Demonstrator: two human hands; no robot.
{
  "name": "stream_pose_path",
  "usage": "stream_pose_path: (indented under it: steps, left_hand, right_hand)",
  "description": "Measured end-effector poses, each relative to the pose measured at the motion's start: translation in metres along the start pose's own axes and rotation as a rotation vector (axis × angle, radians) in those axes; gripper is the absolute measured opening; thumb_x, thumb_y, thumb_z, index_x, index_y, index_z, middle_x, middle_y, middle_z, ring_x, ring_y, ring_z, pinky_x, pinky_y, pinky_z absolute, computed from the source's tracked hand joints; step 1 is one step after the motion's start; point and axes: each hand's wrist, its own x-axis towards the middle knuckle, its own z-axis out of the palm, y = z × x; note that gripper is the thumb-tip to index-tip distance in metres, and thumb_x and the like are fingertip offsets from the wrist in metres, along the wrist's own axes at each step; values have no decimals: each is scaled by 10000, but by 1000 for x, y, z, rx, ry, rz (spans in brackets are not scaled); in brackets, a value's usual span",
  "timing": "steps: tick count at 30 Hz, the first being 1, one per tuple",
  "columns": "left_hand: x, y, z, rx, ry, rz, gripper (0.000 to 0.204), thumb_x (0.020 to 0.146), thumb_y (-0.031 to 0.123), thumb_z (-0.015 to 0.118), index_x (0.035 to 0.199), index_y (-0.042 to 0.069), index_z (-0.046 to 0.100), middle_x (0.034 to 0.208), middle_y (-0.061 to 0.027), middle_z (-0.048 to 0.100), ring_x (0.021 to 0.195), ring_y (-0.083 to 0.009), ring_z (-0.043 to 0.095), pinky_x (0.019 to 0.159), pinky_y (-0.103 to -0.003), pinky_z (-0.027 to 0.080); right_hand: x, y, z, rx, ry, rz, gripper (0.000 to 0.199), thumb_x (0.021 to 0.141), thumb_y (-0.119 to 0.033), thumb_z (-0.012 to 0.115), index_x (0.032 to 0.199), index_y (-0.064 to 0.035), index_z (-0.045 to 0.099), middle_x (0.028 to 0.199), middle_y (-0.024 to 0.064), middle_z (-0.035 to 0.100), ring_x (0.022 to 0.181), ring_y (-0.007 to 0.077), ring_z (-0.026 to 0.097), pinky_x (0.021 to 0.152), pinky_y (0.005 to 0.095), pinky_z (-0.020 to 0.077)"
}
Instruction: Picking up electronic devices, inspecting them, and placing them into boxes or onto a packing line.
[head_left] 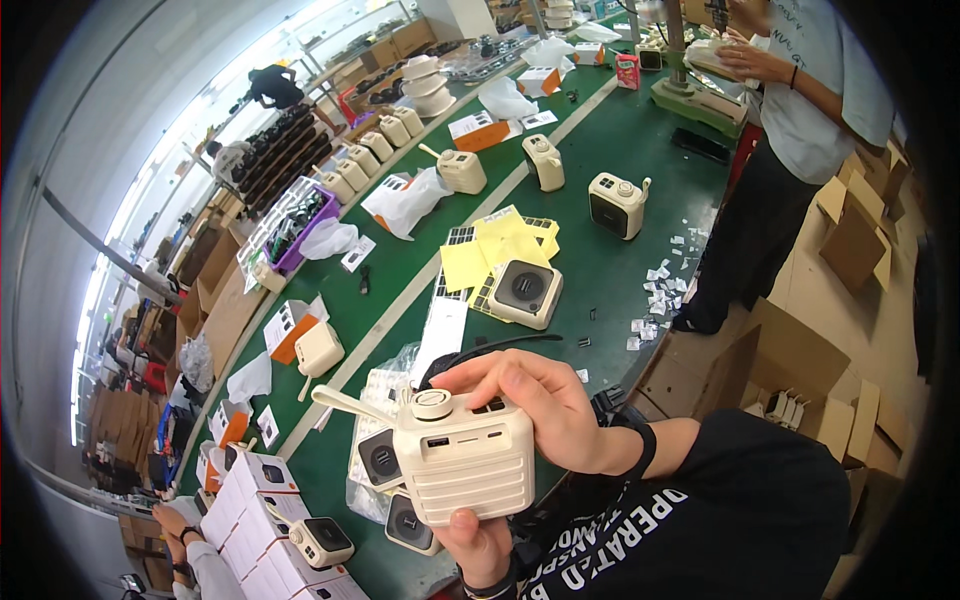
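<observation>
A cream portable speaker [465, 470] with a ribbed face, a round knob, a row of ports and a strap loop is held up close to me. My left hand [475, 545] grips it from below, thumb on the ribbed face. Against its top and right side lies my right hand [545, 410], fingers bent over the edge by some dark buttons; its thumb is hidden. Just behind are two more speakers with dark round grilles [381, 458], lying on clear plastic. A further speaker [525, 292] sits beside yellow sheets [500, 250] on the green table [400, 275].
White boxes [250, 515] are stacked at the lower left, near another person's hand [172, 518]. Small white packets [662, 290] lie along the table's right edge. A co-worker [815, 100] stands at the upper right. Open cartons [785, 350] stand on the floor at right.
</observation>
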Motion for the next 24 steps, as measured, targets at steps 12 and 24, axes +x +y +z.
stream_pose_path:
  steps: [12, 24]
  left_hand:
    - [17, 3, 4, 380, -235, 47, 852, 720, 347, 694, 1335, -12, 226, 1266, -167, 401, 1160, -283, 428, 969, -381, 350]
    - [6, 16, -14, 434, -99, 39, 461, 911, 140, 461, 1309, -8, 282, 1229, -183, 398, 1090, -294, 475, 930, -376, 389]
  right_hand:
    - [-3, -17, -50, -217, -125, 282, 557, 734, -137, 718, 1212, -22, 458, 1086, 73, 540, 997, 128, 525, 846, 281, 452]
    - [69, -88, -375, -1780, 1076, -195, 593, 677, -289, 718, 1143, -62, 429, 997, 149, 554, 954, 320, 508, 808, 392, 426]
